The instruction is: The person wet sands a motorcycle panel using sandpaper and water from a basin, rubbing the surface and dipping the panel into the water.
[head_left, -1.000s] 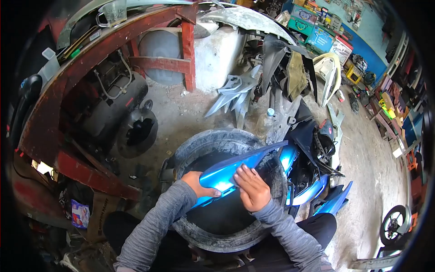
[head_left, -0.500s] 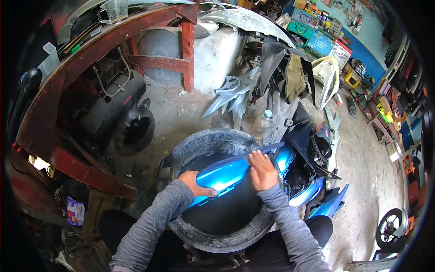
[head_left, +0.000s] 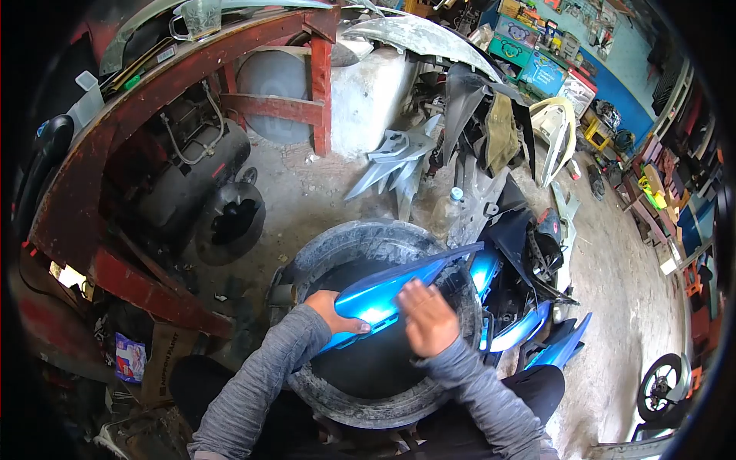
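A glossy blue panel (head_left: 376, 295) is held slantwise over a round grey tub (head_left: 383, 412) with dark water inside. My left hand (head_left: 336, 313) grips the panel's lower left end, thumb on top. My right hand (head_left: 427, 316), slightly blurred, lies over the panel's middle at its lower edge, fingers extended and nothing gripped; whether the palm touches the surface is unclear. The panel's narrow tip points up and right, past the tub's rim.
Right of the tub lie more blue and black panels (head_left: 521, 326). A clear bottle (head_left: 447, 211) stands behind it, near grey fairing parts (head_left: 395, 165). A red wooden frame (head_left: 153, 287) and a black tank (head_left: 192, 180) are at the left.
Over the last second my right hand slid out along the panel toward its tip, then came back to the middle. My left hand kept its hold at the lower end.
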`<state>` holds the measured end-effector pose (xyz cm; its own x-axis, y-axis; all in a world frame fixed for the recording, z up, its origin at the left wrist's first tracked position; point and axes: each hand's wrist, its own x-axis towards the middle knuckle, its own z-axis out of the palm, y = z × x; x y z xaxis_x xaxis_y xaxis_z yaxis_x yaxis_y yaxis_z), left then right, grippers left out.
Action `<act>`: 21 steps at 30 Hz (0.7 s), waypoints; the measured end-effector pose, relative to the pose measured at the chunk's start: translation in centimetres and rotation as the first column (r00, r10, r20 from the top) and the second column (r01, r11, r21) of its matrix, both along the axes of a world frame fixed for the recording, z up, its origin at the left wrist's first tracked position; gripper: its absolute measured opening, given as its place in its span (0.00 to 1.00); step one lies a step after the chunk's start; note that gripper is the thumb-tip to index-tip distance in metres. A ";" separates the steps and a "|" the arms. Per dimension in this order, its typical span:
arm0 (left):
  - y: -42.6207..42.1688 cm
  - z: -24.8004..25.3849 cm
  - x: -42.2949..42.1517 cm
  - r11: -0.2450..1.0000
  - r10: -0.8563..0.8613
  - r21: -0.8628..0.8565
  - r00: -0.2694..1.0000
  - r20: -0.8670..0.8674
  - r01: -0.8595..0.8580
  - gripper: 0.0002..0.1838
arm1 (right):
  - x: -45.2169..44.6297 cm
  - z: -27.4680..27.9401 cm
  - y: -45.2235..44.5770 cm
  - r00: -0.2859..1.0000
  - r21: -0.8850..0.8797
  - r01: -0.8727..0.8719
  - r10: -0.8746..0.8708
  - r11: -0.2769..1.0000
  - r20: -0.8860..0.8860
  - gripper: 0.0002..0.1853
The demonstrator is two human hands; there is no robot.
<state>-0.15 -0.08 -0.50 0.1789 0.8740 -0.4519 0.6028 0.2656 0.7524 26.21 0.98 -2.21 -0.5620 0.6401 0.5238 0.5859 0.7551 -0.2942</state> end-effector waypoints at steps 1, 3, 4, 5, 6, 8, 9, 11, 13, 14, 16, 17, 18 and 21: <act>-0.1 0.1 0.0 1.000 0.003 -0.006 1.000 -0.003 -0.003 0.46 | 0.8 -0.6 1.2 0.997 0.017 0.070 -0.070 0.997 -0.038 0.23; -0.1 0.2 0.4 1.000 -0.008 -0.022 0.998 -0.054 0.007 0.45 | 2.8 -2.3 5.1 0.976 -0.015 0.208 -0.208 0.978 -0.068 0.22; -0.1 0.4 0.5 1.000 -0.005 -0.019 0.999 -0.050 0.004 0.45 | 3.4 -1.8 5.9 0.976 -0.076 0.194 -0.201 0.978 -0.084 0.22; -0.2 0.8 0.5 1.000 -0.011 -0.017 0.999 -0.054 0.010 0.45 | 3.1 -1.9 5.5 0.980 -0.017 0.187 -0.188 0.982 -0.061 0.23; -0.1 1.1 0.5 1.000 -0.018 -0.016 0.998 -0.060 0.017 0.45 | 2.5 -2.0 4.6 0.983 0.041 0.180 -0.179 0.983 -0.039 0.23; 0.1 0.7 0.1 0.999 -0.026 -0.024 0.998 -0.048 0.024 0.46 | 1.2 -1.0 1.6 0.998 0.001 0.037 -0.037 0.999 -0.049 0.23; 0.2 0.6 0.0 0.999 -0.028 -0.031 0.999 -0.034 0.027 0.46 | 1.1 -0.4 0.9 0.999 -0.042 0.010 -0.012 0.999 -0.050 0.23; 0.0 0.6 0.2 1.000 -0.012 -0.027 0.999 -0.031 0.011 0.46 | 2.4 -1.9 3.2 0.990 -0.024 0.088 -0.090 0.996 -0.107 0.22; -0.5 0.4 0.3 1.000 0.009 -0.026 1.000 -0.021 -0.009 0.46 | 3.0 -2.7 6.3 0.963 -0.085 0.195 -0.208 0.977 -0.172 0.22; -0.5 0.4 0.4 0.999 0.027 -0.032 1.000 0.000 -0.027 0.45 | 2.9 -3.0 5.8 0.964 -0.085 0.194 -0.206 0.977 -0.166 0.22; -0.4 0.2 0.6 0.998 0.040 -0.041 0.999 0.018 -0.039 0.45 | 0.4 -1.3 2.5 0.990 -0.043 0.027 -0.033 0.999 -0.136 0.23; -0.4 -0.1 0.3 0.997 0.043 -0.059 0.998 0.054 -0.039 0.44 | -0.5 -0.5 0.6 0.997 -0.051 -0.045 0.042 0.998 -0.062 0.25; -0.3 -0.2 0.1 0.996 0.046 -0.076 0.995 0.088 -0.040 0.43 | -1.1 0.3 -1.0 0.995 -0.088 -0.089 0.085 0.992 -0.050 0.24; -0.4 -0.1 0.3 0.999 0.037 -0.026 0.997 0.061 -0.036 0.40 | 0.9 -0.6 0.4 0.998 -0.127 -0.018 0.010 0.992 -0.068 0.24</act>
<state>0.12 -0.51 -0.64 0.1750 0.8689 -0.4631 0.5454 0.3060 0.7803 27.10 1.36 -2.81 -0.5374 0.6966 0.4754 0.5512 0.7168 -0.4272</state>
